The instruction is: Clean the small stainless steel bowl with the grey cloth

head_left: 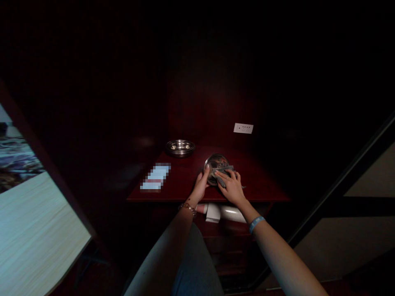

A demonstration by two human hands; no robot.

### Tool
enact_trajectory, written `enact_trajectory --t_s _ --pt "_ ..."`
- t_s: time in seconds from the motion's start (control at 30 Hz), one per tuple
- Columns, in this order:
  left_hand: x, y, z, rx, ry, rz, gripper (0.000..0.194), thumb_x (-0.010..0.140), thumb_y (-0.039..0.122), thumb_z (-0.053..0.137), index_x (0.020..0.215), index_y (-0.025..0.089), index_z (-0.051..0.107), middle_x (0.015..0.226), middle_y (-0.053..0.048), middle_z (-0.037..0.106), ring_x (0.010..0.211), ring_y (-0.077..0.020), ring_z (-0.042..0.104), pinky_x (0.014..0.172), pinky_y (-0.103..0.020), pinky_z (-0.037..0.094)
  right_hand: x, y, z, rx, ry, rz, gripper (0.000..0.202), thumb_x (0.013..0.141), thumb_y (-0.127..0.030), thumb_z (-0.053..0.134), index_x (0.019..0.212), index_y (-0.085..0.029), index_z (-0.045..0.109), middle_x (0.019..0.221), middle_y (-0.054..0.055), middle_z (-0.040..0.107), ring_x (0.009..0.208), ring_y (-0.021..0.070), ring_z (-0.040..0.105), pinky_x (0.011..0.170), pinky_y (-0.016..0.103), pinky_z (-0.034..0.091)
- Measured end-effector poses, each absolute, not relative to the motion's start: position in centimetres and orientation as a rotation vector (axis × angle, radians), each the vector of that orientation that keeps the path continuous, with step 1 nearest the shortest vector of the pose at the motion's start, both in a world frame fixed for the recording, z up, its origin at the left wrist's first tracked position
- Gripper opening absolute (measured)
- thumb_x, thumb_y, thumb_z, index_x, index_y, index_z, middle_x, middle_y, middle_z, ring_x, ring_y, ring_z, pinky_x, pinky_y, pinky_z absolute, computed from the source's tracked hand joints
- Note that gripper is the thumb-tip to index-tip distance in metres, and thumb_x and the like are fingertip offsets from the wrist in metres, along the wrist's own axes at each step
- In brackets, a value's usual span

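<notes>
A shiny metal bowl [212, 159] is tilted up above the front of the dark red shelf [182, 181]. My left hand [201, 183] grips its left rim, thumb on the inner side. My right hand [231, 185] presses a grey cloth [226, 169] against the bowl's inside, its fingers closed over the cloth. Part of the cloth hangs below the right hand. At the back left of the shelf, a stack of similar metal bowls [180, 149] stands apart from both hands.
A blurred-out pale rectangle [156, 176] lies at the shelf's left. On the back wall is a white socket plate [243, 128]. Below the shelf edge sit a white box [212, 213] and a pale roll [233, 213]. A light wooden tabletop [43, 234] juts in at left.
</notes>
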State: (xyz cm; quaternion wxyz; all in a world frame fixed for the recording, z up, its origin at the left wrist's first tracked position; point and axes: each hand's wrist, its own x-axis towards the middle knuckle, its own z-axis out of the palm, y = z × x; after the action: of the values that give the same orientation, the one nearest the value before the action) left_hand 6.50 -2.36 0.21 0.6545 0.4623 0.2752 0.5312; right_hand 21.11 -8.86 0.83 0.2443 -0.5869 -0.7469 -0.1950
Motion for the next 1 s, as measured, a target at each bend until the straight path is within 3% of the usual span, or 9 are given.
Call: enact_trajectory --t_s 0.17,0.3,0.47,0.67,0.8,1.0 --pt "6.48 -2.62 0.43 1.094 0.625 1.157 0.065 0.076 0.067 0.059 0.119 0.018 0.063 0.117 -0.015 0.068 0.1 -0.0252 0.067 0.074 -0.033 0.056 20.8 -9.01 1.12 -1.705 -2.0 -0.611 0.053 0.095 -0.037 0.044 0.147 -0.034 0.035 0.149 -0.002 0.043 0.13 0.0301 0.031 0.105 0.048 0.021" --pt "6.5 -2.97 0.65 1.139 0.64 1.151 0.062 0.076 0.067 0.059 0.113 0.018 0.066 0.111 -0.014 0.071 0.102 -0.0256 0.066 0.076 -0.033 0.056 20.46 -9.2 1.11 -1.782 -1.883 -0.64 0.057 0.095 -0.04 0.043 0.149 -0.031 0.03 0.147 0.005 0.042 0.123 0.0302 0.036 0.102 0.047 0.025" --pt "6.55 -3.18 0.89 1.152 0.669 1.157 0.062 0.075 0.067 0.059 0.111 0.017 0.066 0.11 -0.014 0.07 0.098 -0.0258 0.067 0.073 -0.032 0.056 20.4 -9.27 1.04 -1.8 -1.87 -0.624 0.051 0.094 -0.042 0.045 0.143 -0.028 0.043 0.136 0.008 0.051 0.113 0.0299 0.041 0.093 0.043 0.031" --pt "6.57 -3.05 0.79 1.168 0.688 1.186 0.063 0.074 0.07 0.058 0.108 0.017 0.064 0.106 -0.012 0.07 0.091 -0.0221 0.067 0.069 -0.029 0.054 20.5 -9.47 1.34 -1.718 -1.976 -0.571 0.032 0.095 -0.038 0.046 0.118 -0.027 0.065 0.12 0.006 0.061 0.103 0.0265 0.045 0.085 0.041 0.032" --pt "6.62 -2.98 0.91 1.147 0.716 1.19 0.064 0.072 0.071 0.058 0.109 0.019 0.063 0.107 -0.01 0.069 0.089 -0.0203 0.066 0.068 -0.028 0.053 20.67 -9.52 1.55 -1.671 -2.07 -0.526 0.03 0.095 -0.036 0.045 0.113 -0.028 0.067 0.12 0.004 0.061 0.101 0.0247 0.046 0.084 0.039 0.033" --pt "6.54 -2.83 0.86 1.121 0.703 1.178 0.065 0.073 0.071 0.058 0.113 0.019 0.061 0.111 -0.011 0.068 0.092 -0.0202 0.066 0.07 -0.027 0.052 21.0 -9.51 1.75 -1.607 -2.173 -0.433 0.036 0.097 -0.034 0.042 0.13 -0.034 0.056 0.128 0.001 0.059 0.106 0.0232 0.046 0.088 0.036 0.034"
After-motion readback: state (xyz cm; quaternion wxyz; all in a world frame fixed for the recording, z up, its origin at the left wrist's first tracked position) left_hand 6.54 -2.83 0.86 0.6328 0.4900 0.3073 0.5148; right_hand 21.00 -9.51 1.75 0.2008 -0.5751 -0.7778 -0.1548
